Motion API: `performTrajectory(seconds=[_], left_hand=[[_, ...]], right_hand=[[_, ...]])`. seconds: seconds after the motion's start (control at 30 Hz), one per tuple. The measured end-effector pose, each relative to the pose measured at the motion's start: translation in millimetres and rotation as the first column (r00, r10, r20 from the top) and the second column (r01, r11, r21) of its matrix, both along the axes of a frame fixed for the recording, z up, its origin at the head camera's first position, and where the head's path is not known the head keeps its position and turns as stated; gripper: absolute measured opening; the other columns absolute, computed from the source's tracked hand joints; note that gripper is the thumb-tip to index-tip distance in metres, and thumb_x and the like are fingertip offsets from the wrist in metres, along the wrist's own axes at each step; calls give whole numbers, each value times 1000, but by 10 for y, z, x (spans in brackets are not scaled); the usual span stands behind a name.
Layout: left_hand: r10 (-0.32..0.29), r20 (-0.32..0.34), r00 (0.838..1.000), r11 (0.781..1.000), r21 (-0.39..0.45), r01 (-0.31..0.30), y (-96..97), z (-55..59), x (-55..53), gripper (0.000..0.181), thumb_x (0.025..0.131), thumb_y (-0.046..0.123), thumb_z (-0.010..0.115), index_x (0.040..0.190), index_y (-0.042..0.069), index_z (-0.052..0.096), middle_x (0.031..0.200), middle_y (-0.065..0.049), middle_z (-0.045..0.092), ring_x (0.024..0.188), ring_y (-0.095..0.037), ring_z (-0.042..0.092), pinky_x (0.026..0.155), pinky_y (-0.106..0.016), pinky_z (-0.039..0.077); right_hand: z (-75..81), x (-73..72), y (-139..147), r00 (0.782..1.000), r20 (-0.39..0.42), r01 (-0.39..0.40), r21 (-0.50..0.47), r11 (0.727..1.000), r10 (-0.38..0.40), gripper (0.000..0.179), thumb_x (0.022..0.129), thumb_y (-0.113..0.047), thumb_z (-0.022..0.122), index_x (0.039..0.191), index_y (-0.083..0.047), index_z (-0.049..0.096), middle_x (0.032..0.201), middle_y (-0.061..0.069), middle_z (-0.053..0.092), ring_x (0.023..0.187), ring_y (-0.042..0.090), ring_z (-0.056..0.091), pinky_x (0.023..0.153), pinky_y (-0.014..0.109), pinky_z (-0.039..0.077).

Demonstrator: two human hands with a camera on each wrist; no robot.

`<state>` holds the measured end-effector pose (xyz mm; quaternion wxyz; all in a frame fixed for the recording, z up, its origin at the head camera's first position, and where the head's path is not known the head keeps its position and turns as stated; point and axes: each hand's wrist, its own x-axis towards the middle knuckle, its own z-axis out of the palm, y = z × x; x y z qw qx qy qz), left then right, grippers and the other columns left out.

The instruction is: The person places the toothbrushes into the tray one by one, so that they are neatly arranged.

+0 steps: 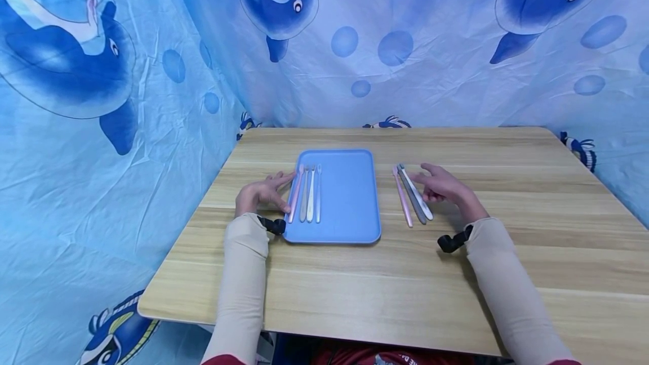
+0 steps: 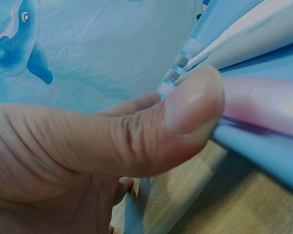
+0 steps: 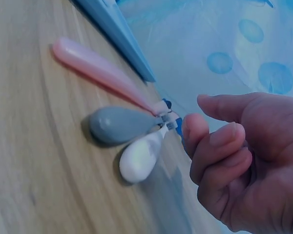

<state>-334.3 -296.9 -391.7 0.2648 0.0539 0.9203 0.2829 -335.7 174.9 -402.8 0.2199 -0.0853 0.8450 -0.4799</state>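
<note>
On the left side of a blue tray [image 1: 350, 199] several toothbrushes lie side by side. My left hand [image 1: 263, 191] spans the outermost one, a pink toothbrush [image 1: 296, 193]. Its thumb [image 2: 195, 105] touches the handle end in the left wrist view, and the other fingers reach toward the head end. To the right of the tray, a pink toothbrush [image 3: 102, 73], a grey toothbrush [image 3: 122, 125] and a white toothbrush [image 3: 140, 158] lie fanned on the table, heads together. My right hand [image 1: 442, 185] hovers beside the white one, its fingers loosely bent and holding nothing.
The wooden table [image 1: 385, 286] extends around the tray and far to the right. Behind it and on the left hangs a blue curtain [image 1: 314, 89] with a dolphin print. Black wrist cameras [image 1: 451, 241] are strapped over both sleeves.
</note>
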Motion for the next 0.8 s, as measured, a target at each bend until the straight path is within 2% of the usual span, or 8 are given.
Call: performTrajectory(seconds=[0.43, 0.8], left_hand=[[5, 1, 1000, 1000, 10, -5, 0, -8, 3, 122, 70, 34, 91, 161, 36, 10, 171, -8, -13, 156, -37, -22, 122, -68, -12], [-3, 5, 1000, 1000, -12, 3, 0, -11, -12, 123, 70, 36, 91, 161, 37, 7, 171, -7, -15, 156, -35, -23, 123, -67, -11]], right_hand=[[-104, -6, 83, 999, 6, -39, 84, 996, 39, 92, 105, -37, 47, 154, 9, -15, 56, -5, 57, 45, 5, 49, 42, 21, 37], [-118, -7, 105, 999, 42, -31, 159, 987, 25, 104, 101, -44, 56, 155, 6, -16, 58, -4, 56, 47, 5, 45, 45, 21, 38]])
